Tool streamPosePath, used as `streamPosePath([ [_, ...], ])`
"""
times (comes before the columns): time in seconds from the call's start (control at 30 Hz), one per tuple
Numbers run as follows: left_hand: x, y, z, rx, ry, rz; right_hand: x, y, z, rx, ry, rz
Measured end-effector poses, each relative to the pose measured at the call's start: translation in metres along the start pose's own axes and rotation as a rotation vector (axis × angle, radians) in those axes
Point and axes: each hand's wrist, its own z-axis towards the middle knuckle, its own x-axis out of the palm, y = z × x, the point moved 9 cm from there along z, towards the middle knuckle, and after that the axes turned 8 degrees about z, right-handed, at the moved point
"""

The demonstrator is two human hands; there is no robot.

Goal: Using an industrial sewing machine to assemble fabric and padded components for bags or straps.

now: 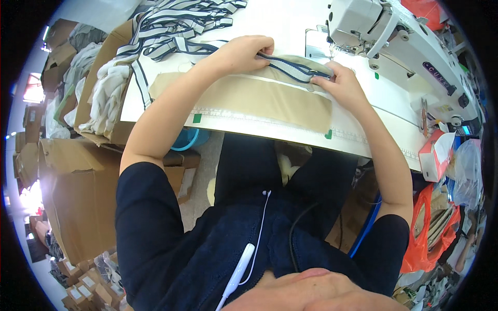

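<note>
A navy-and-white striped strap stretches between my two hands, with beige fabric beneath and behind it. At the strap's left end my left hand is closed, thumb and fingers pinching it. My right hand pinches the other end, where the strap doubles back in a loop beside the fabric edge. Just beyond my right hand is the needle area of a white sewing machine. The fabric's long panel lies flat toward me, over a printed ruler along the table's front edge.
A tangled heap of the same striped straps covers the back left of the table. An open carton with pale cloth stands at the left. Small snips and a red-and-white box sit on the right; a red bag hangs below.
</note>
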Motion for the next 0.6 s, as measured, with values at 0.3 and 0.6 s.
streamPosePath([
  [0.3,-0.096,0.026,-0.068,0.140,-0.492,0.361,-0.042,0.080,-0.064,-0.639,-0.381,-0.111],
  [0.6,-0.008,-0.027,-0.135,0.226,-0.215,0.410,0.005,0.061,-0.105,-0.879,-0.055,-0.431],
])
